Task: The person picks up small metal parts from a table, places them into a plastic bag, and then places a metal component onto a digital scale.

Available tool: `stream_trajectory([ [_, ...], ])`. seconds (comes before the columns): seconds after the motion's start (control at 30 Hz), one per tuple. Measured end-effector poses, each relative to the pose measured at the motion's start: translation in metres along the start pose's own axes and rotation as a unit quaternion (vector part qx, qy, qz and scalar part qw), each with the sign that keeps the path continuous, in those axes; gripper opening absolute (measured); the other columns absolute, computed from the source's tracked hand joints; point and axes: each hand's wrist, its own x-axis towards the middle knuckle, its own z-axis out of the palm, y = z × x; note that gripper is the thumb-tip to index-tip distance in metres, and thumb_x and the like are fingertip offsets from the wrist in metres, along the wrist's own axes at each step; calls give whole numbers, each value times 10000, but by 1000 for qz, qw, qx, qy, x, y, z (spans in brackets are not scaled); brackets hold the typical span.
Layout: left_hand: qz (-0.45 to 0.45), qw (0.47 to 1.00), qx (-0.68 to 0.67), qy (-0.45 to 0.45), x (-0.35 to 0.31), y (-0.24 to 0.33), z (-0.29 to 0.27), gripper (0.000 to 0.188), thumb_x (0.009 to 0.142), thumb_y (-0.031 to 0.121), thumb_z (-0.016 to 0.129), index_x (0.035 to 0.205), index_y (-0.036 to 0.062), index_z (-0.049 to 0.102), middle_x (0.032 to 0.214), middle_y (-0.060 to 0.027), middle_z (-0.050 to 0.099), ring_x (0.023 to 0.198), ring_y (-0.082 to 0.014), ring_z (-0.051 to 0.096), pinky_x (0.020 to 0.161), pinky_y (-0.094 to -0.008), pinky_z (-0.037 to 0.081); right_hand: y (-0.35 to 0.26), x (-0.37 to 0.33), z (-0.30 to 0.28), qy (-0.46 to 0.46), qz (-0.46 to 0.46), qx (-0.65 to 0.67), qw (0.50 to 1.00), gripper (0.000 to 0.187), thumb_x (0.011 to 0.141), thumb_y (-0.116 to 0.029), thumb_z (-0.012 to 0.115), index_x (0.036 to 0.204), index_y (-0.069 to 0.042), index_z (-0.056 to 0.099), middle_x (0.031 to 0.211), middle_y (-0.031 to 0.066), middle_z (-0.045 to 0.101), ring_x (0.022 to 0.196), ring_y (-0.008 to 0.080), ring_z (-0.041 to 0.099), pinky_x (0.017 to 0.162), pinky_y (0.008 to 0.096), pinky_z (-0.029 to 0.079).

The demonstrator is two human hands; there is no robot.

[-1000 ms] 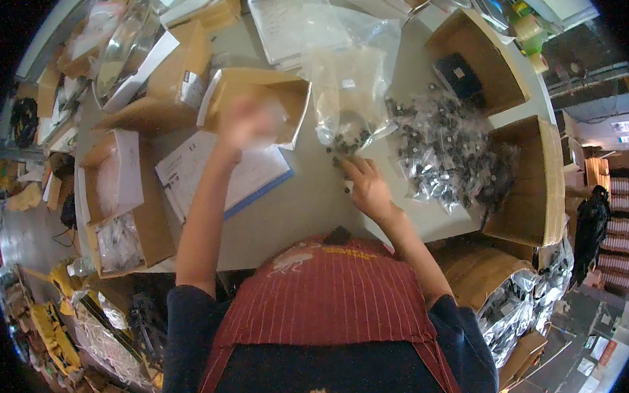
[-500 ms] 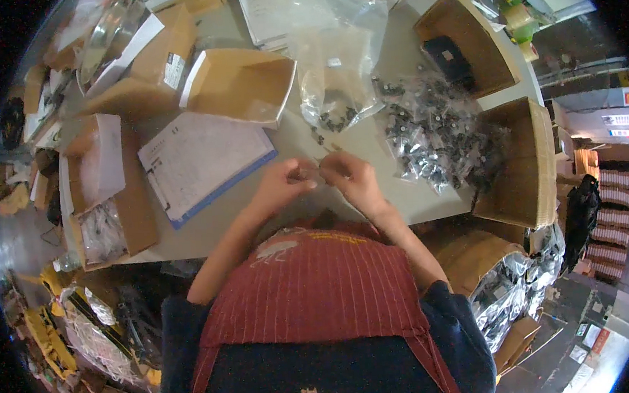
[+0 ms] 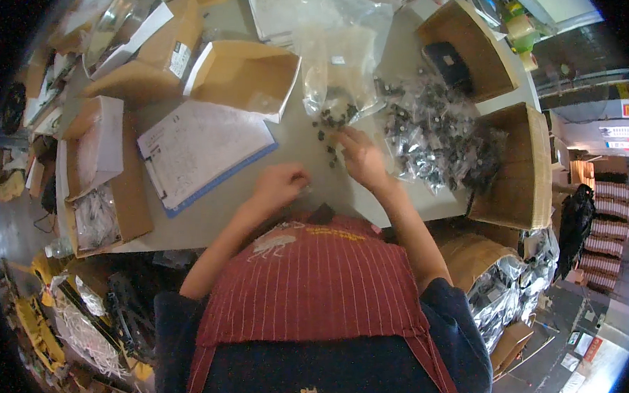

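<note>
My left hand (image 3: 281,187) is closed in a pinch above the near side of the table. A faint clear bit shows at its fingertips, too small to make out. Farther forward, my right hand (image 3: 364,163) reaches to a scatter of small black parts (image 3: 331,151), its fingertips drawn together at the parts. Whatever sits between those fingertips is hidden. Beyond them, more small black parts (image 3: 338,114) lie at the mouth of a large clear plastic bag (image 3: 339,69). To the right is a heap of small clear bags with black parts (image 3: 433,131).
A clipboard with paper (image 3: 207,149) lies left of my hands. Around it stand an open cardboard tray (image 3: 246,78) and a box with clear bags (image 3: 131,200). Open cardboard boxes (image 3: 518,166) line the right side, one holding a dark pouch (image 3: 447,66).
My hands were close together and have parted. The right hand has moved forward to the black parts; the left has shifted slightly left and nearer to me.
</note>
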Motion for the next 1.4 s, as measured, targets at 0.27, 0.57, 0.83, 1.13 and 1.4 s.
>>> stream_trajectory([
  [0.27, -34, 996, 10, 86, -1, 11, -1, 189, 877, 265, 682, 861, 77, 666, 831, -159, 670, 794, -354, 645, 694, -453, 491, 1, -9, 8, -21, 0, 2, 1000, 293, 806, -10, 604, 1090, -70, 648, 1076, 143, 648, 1028, 368, 612, 847, 445, 532],
  [0.57, 104, 985, 75, 112, 11, -11, 19, 264, 871, 298, 750, 852, 54, 651, 810, -124, 631, 775, -323, 612, 688, -433, 482, 1, -13, 1, -28, 4, -19, 999, 228, 823, -13, 609, 1037, -64, 667, 964, 136, 641, 904, 352, 630, 766, 435, 533],
  [0.83, 101, 985, 71, 124, 14, 3, 16, 271, 847, 301, 771, 918, 68, 653, 843, -126, 613, 867, -333, 590, 746, -440, 476, -41, -4, -35, 26, 66, 152, 986, 170, 849, 15, 686, 1015, -21, 688, 947, 144, 678, 837, 293, 671, 713, 360, 535],
  [1.13, 171, 970, 100, 139, 19, 2, 18, 241, 798, 174, 737, 1001, 63, 670, 971, -145, 619, 1008, -376, 566, 871, -467, 470, -67, 5, -48, -44, -19, 166, 985, 285, 813, 40, 638, 1087, -26, 684, 1042, 183, 660, 940, 395, 647, 796, 431, 537],
  [1.4, 185, 967, 52, 169, 19, -9, 24, 261, 801, 164, 774, 1011, 80, 644, 973, -132, 612, 978, -344, 553, 846, -433, 459, -20, -5, -14, -50, 54, 51, 996, 441, 776, 77, 569, 1199, -38, 612, 1177, 187, 622, 1097, 404, 590, 895, 453, 518],
])
